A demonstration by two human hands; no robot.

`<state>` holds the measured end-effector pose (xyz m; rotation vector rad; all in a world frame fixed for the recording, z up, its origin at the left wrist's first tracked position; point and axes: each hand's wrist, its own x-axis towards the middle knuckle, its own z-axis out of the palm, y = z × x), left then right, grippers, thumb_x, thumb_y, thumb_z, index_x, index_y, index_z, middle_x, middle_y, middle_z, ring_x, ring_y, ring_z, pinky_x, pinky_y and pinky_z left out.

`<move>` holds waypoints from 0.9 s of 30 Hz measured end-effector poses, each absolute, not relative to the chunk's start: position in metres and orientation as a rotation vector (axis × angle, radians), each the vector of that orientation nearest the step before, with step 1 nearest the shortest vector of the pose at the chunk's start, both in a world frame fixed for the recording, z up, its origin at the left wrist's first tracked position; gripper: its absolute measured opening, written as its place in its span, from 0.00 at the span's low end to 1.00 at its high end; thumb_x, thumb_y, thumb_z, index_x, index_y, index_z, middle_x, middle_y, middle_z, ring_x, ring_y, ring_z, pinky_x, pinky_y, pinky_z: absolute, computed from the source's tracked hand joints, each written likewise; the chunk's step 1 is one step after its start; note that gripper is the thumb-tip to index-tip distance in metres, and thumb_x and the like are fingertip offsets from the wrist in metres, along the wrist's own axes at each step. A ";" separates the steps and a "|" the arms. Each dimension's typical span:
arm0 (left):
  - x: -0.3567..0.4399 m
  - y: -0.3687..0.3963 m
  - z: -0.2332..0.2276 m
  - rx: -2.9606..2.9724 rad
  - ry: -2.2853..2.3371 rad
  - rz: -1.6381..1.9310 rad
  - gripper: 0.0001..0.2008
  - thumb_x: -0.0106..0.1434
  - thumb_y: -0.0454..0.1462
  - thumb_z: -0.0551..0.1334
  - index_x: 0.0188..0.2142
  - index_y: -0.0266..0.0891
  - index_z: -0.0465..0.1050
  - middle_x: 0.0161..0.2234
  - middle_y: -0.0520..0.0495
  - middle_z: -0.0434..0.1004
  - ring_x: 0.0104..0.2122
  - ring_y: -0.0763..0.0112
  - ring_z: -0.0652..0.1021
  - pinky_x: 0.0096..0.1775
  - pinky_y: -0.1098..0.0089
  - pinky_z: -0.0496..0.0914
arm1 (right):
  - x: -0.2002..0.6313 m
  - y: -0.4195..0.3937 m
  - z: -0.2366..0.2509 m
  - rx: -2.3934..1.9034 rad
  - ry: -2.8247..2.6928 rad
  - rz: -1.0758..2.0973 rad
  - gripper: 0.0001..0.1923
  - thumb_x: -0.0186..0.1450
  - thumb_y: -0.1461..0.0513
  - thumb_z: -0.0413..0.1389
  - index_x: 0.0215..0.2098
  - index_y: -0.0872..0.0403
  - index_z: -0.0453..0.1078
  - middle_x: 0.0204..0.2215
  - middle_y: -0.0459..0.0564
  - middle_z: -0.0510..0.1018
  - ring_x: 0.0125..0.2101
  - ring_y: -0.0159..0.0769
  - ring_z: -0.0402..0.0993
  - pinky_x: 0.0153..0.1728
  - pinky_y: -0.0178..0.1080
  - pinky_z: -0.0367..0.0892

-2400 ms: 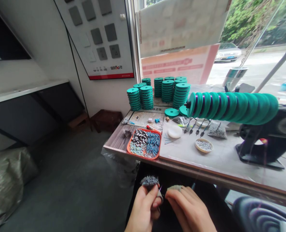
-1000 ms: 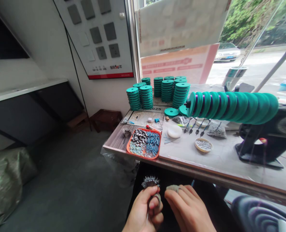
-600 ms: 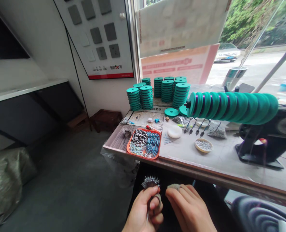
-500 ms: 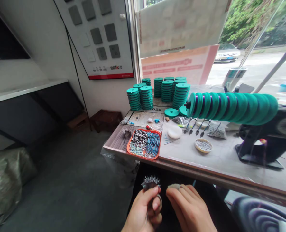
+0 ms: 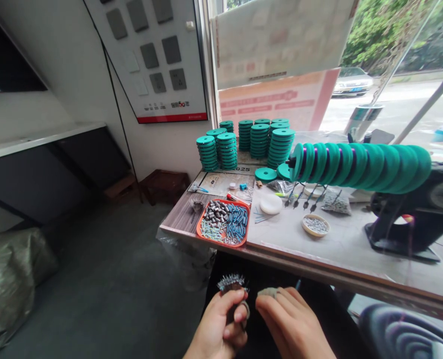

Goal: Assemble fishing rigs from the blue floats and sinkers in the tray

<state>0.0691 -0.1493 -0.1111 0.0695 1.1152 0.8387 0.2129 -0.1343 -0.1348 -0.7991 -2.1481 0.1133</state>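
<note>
My left hand [image 5: 223, 319], in the lower middle of the head view, is closed round a brown piece bristling with small metal points [image 5: 231, 282]. The thumb presses on its near side, and a pale band sits on one finger. To its right, a small gap away, is my right hand [image 5: 294, 316], fingers bent and pressed together, with a greyish cover [image 5: 268, 292] on a finger. What these fingers hold, if anything, is hidden. A small blue tip [image 5: 298, 284] shows just beyond them. Both hands are over my dark-clothed lap, below the table edge.
On the table [image 5: 273, 234], an orange tray [image 5: 247, 229] holds metal cylinders, blue pieces and pale green pieces. Stacked green discs [image 5: 206, 152] stand behind it. At right, a black machine [image 5: 393, 219] carries a row of green discs [image 5: 359, 167]. A small bowl [image 5: 316, 233] contains grey bits.
My left hand has shifted slightly left and tilted a little with the bristling piece. My right hand has moved slightly left, its fingers still together.
</note>
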 end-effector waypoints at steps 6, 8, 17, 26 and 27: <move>0.070 -0.150 -0.112 0.053 1.101 0.830 0.11 0.47 0.38 0.60 0.27 0.40 0.57 0.12 0.62 0.55 0.08 0.93 0.50 0.16 0.85 0.41 | 0.213 -0.135 -0.138 -0.801 -2.129 0.130 0.09 0.65 0.69 0.42 0.28 0.55 0.58 0.20 0.44 0.65 0.20 0.30 0.57 0.24 0.32 0.52; 0.071 -0.150 -0.112 0.052 1.101 0.829 0.12 0.46 0.38 0.60 0.27 0.40 0.57 0.12 0.62 0.55 0.08 0.93 0.50 0.16 0.85 0.40 | 0.213 -0.135 -0.137 -0.799 -2.130 0.132 0.09 0.65 0.68 0.42 0.28 0.55 0.58 0.20 0.44 0.65 0.20 0.30 0.57 0.24 0.32 0.52; 0.069 -0.151 -0.112 0.056 1.087 0.814 0.09 0.48 0.39 0.59 0.28 0.39 0.59 0.12 0.62 0.55 0.08 0.93 0.50 0.16 0.85 0.41 | 0.214 -0.134 -0.136 -0.845 -2.127 0.107 0.10 0.65 0.69 0.42 0.28 0.55 0.59 0.20 0.45 0.65 0.21 0.30 0.59 0.24 0.32 0.53; 0.075 -0.152 -0.108 0.236 1.288 0.896 0.15 0.45 0.42 0.60 0.31 0.39 0.59 0.13 0.61 0.55 0.10 0.94 0.50 0.16 0.85 0.42 | 0.218 -0.134 -0.138 -0.961 -2.029 -0.020 0.08 0.64 0.69 0.43 0.32 0.55 0.62 0.22 0.46 0.68 0.22 0.31 0.62 0.26 0.33 0.54; 0.075 -0.153 -0.107 0.259 1.314 0.905 0.15 0.45 0.42 0.60 0.31 0.39 0.59 0.13 0.60 0.55 0.11 0.94 0.51 0.16 0.85 0.42 | 0.217 -0.134 -0.139 -0.962 -2.027 -0.027 0.08 0.64 0.69 0.43 0.32 0.55 0.62 0.22 0.45 0.68 0.22 0.31 0.61 0.26 0.33 0.54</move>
